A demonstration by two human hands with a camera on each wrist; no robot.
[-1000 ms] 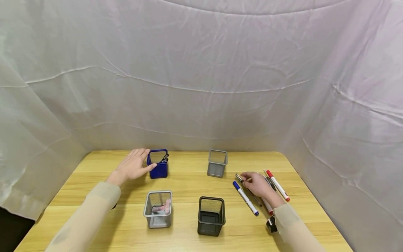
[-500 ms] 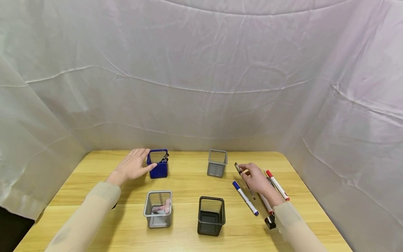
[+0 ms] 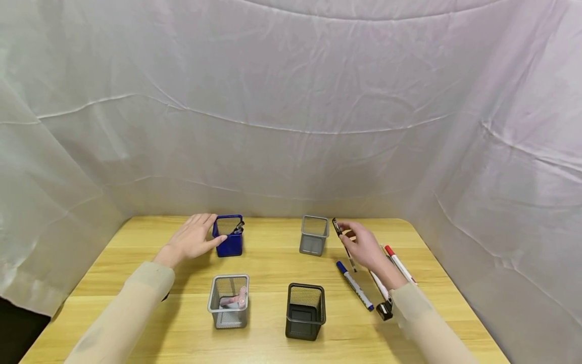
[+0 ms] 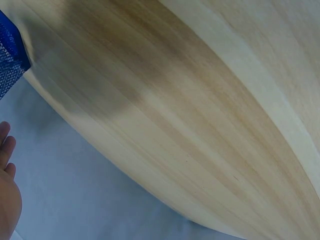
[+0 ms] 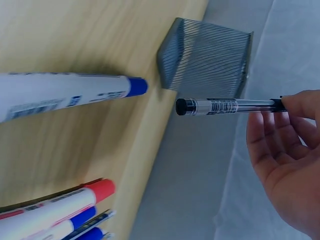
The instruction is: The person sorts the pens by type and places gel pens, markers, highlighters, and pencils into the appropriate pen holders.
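My right hand point(image 3: 362, 246) pinches a gel pen point(image 5: 222, 106) with a clear barrel and black ends between thumb and fingers. The pen is tilted and lifted off the table, right of the grey mesh pen holder point(image 3: 312, 246). My left hand point(image 3: 193, 240) rests at the blue mesh pen holder point(image 3: 230, 247), fingers straight along its left side and thumb across its front. Black-tipped pens point(image 3: 238, 228) lean inside that holder. Below my right hand lies a blue-capped whiteboard marker point(image 3: 355, 287).
In front stand a silver mesh holder point(image 3: 230, 318) with a pink item inside and a black mesh holder point(image 3: 303, 328). Under the right forearm lie a red-capped marker point(image 3: 400, 264), other pens partly hidden, and a small black object point(image 3: 384, 310). Pale cloth point(image 3: 291, 151) surrounds the table.
My right hand has raised the gel pen off the table and carried it away from me and slightly left, toward the grey holder. The left hand has stayed at the blue holder.
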